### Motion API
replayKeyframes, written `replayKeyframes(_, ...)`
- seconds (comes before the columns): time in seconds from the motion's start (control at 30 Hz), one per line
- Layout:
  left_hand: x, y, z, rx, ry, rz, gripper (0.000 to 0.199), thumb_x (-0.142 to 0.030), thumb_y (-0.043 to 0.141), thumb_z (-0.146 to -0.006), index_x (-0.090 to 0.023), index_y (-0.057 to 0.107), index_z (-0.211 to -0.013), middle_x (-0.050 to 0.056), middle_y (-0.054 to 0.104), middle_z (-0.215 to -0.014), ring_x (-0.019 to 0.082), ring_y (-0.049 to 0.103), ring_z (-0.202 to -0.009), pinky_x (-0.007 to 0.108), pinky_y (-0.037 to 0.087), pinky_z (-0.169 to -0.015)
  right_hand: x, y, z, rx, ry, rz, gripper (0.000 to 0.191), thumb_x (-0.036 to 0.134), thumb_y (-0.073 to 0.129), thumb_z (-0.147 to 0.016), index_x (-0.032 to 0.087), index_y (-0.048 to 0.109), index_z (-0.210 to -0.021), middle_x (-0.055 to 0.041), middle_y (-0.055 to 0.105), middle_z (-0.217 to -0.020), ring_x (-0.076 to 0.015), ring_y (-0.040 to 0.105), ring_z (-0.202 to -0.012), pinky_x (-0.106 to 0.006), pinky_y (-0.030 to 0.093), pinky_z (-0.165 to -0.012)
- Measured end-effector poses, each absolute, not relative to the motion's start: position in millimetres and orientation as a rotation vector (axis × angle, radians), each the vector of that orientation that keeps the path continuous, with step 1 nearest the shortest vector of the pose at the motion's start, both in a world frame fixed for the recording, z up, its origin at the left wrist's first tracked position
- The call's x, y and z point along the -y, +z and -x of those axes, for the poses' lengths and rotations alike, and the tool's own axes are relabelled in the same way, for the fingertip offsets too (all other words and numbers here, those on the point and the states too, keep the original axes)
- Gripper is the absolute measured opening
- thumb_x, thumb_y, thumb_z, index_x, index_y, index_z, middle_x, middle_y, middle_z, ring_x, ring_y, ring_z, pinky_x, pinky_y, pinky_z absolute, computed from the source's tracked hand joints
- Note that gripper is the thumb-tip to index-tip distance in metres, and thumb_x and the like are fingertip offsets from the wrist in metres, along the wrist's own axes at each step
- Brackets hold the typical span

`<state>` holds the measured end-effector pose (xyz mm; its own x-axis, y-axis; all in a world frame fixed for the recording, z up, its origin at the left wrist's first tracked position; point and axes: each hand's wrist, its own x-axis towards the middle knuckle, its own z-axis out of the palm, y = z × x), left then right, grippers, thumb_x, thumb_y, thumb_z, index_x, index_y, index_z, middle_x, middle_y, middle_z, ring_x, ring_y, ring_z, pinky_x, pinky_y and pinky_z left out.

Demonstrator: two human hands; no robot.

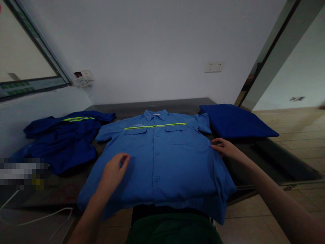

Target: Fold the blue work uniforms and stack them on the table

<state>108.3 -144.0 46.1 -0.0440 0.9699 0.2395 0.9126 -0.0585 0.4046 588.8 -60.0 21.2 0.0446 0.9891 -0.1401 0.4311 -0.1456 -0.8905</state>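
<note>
A light blue short-sleeved work shirt lies spread face up, its collar at the far end. A yellow-green stripe crosses its chest above two flap pockets. Buttons run down the front, and the lower hem hangs over the near table edge. My left hand is just above the left front of the shirt, fingers loosely curled and thumb a little apart, with nothing in it. At the shirt's right side edge, below the sleeve, my right hand pinches the fabric with thumb and fingertips; folds run down from there.
A crumpled dark blue garment with a yellow-green stripe lies on the left. Folded dark blue cloth is at the right. The dark table backs onto a white wall with sockets. A white cable trails at lower left.
</note>
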Motion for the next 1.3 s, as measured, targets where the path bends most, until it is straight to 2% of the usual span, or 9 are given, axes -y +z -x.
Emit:
replayKeyframes(0.1,149.0,36.4,-171.1,-1.776,0.622,-2.156,0.031,-0.037,0.041,-0.092,-0.018,0.064,-0.101,0.007,0.067,-0.097,0.022,0.062,-0.092,0.034,0.047,-0.087,53.6,12.6,-582.4,1.559,0.966,1.655,0.039,0.032,0.074,-0.061,0.019,0.057,-0.093,0.0077,0.05,-0.053,-0.0109,0.048,-0.047,-0.022,0.037,-0.043)
replayKeyframes(0.23,142.6,23.5,-213.9,-1.846,0.534,-2.166,0.043,-0.031,0.049,-0.091,-0.016,0.051,-0.131,0.011,0.066,-0.105,0.023,0.063,-0.094,0.033,0.048,-0.083,52.4,4.0,-577.4,1.636,0.851,1.548,0.04,0.034,0.071,-0.06,0.018,0.059,-0.094,0.0078,0.047,-0.055,-0.0107,0.045,-0.05,-0.024,0.035,-0.049)
replayKeyframes(0.3,138.4,19.3,-217.1,-1.884,0.531,-2.158,0.046,-0.024,0.047,-0.091,-0.018,0.046,-0.136,0.011,0.066,-0.105,0.023,0.064,-0.093,0.033,0.048,-0.08,54.5,1.8,-578.8,1.647,0.835,1.526,0.039,0.038,0.069,-0.062,0.018,0.06,-0.094,0.0081,0.045,-0.054,-0.0107,0.042,-0.049,-0.024,0.032,-0.049)
replayKeyframes(0.47,138.5,14.1,-206.8,-1.878,0.656,-2.121,0.037,-0.015,0.042,-0.091,-0.019,0.056,-0.124,0.008,0.067,-0.105,0.021,0.064,-0.095,0.032,0.049,-0.083,60.8,0.7,-591.7,1.71,0.72,1.578,0.031,0.039,0.064,-0.066,0.017,0.064,-0.089,0.0069,0.043,-0.053,-0.0121,0.042,-0.05,-0.025,0.032,-0.051)
replayKeyframes(0.67,139.7,10.3,-202.4,-1.841,0.705,-2.165,0.035,-0.01,0.042,-0.088,-0.018,0.06,-0.117,0.008,0.067,-0.107,0.021,0.063,-0.098,0.035,0.048,-0.088,67.8,5.7,-593.2,1.857,0.552,1.731,0.02,0.026,0.056,-0.075,0.019,0.064,-0.092,0.0046,0.049,-0.056,-0.0145,0.05,-0.055,-0.026,0.038,-0.057)
replayKeyframes(0.8,138.4,10.6,-203.8,-1.894,0.657,-2.264,0.035,-0.01,0.043,-0.088,-0.018,0.062,-0.116,0.008,0.064,-0.1,0.022,0.061,-0.097,0.037,0.048,-0.086,82.0,17.5,-582.3,1.912,0.327,1.867,0.023,0.018,0.051,-0.079,0.02,0.063,-0.097,-0.0016,0.063,-0.073,-0.0173,0.06,-0.068,-0.027,0.041,-0.063)
replayKeyframes(0.9,142.5,13.3,-207.8,-1.951,0.687,-2.354,0.034,-0.011,0.046,-0.087,-0.019,0.064,-0.115,0.01,0.06,-0.102,0.024,0.058,-0.097,0.04,0.048,-0.083,106.2,28.2,-575.6,1.909,0.207,1.922,0.017,0.026,0.05,-0.084,0.022,0.063,-0.094,-0.0044,0.067,-0.079,-0.0194,0.063,-0.07,-0.027,0.041,-0.062)
replayKeyframes(1.1,159.1,12.0,-223.7,-1.691,0.686,-2.524,0.031,-0.027,0.048,-0.093,-0.026,0.062,-0.121,0.007,0.054,-0.132,0.024,0.046,-0.125,0.048,0.036,-0.106,186.1,19.6,-582.8,1.936,0.463,2.253,0.048,0.055,0.041,-0.087,0.023,0.064,-0.058,-0.0091,0.066,-0.058,-0.0244,0.064,-0.056,-0.031,0.039,-0.052)
replayKeyframes(1.3,165.5,0.8,-230.3,-1.606,0.423,-2.628,0.048,-0.046,0.04,-0.096,-0.032,0.044,-0.141,0.004,0.04,-0.15,0.025,0.034,-0.139,0.053,0.028,-0.113,238.3,-36.9,-567.2,1.747,0.813,2.029,0.04,0.058,0.049,-0.078,0.023,0.065,-0.066,-0.0066,0.07,-0.066,-0.022,0.065,-0.058,-0.029,0.045,-0.052)
